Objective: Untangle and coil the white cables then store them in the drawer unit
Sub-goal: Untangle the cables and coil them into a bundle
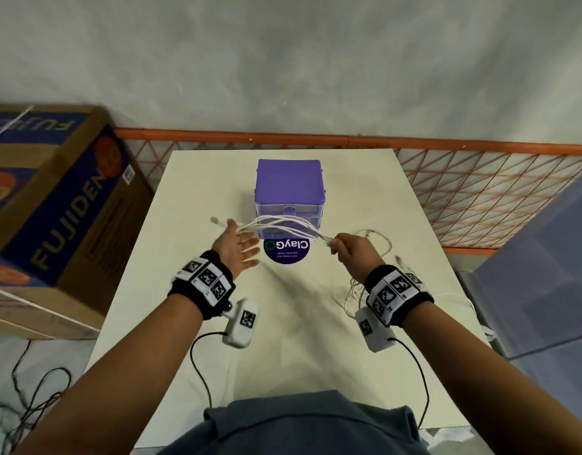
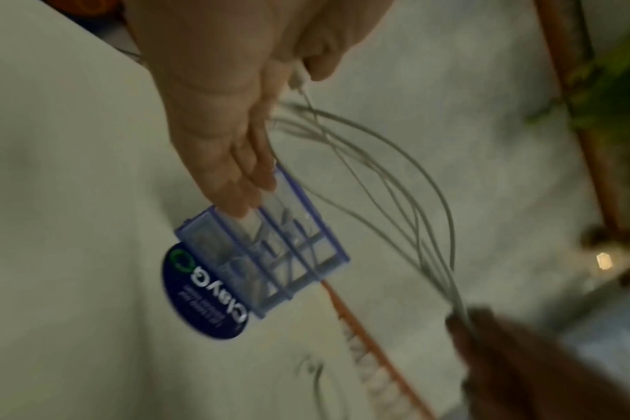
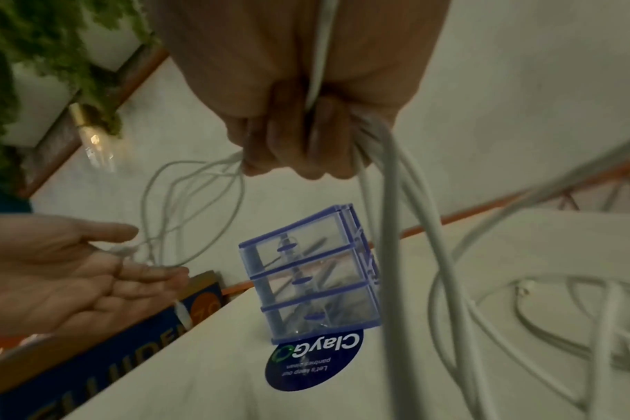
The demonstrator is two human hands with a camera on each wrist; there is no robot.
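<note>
A bundle of white cable loops [image 1: 283,226] is stretched in the air between my two hands, just in front of the purple drawer unit [image 1: 289,182]. My right hand [image 1: 348,247] grips one end of the loops [image 3: 198,199] in a fist. My left hand [image 1: 242,246] is flat with straight fingers, and the other end of the loops [image 2: 396,176] passes by its thumb. A connector end [image 1: 214,221] sticks out left of that thumb. The unit's three clear drawers [image 3: 313,272] are closed.
More loose white cable [image 1: 378,244] lies on the white table [image 1: 283,339] at the right, partly under my right wrist. A round blue sticker [image 1: 287,252] sits before the unit. A cardboard box [image 1: 53,198] stands left, and orange mesh fencing [image 1: 480,192] runs behind.
</note>
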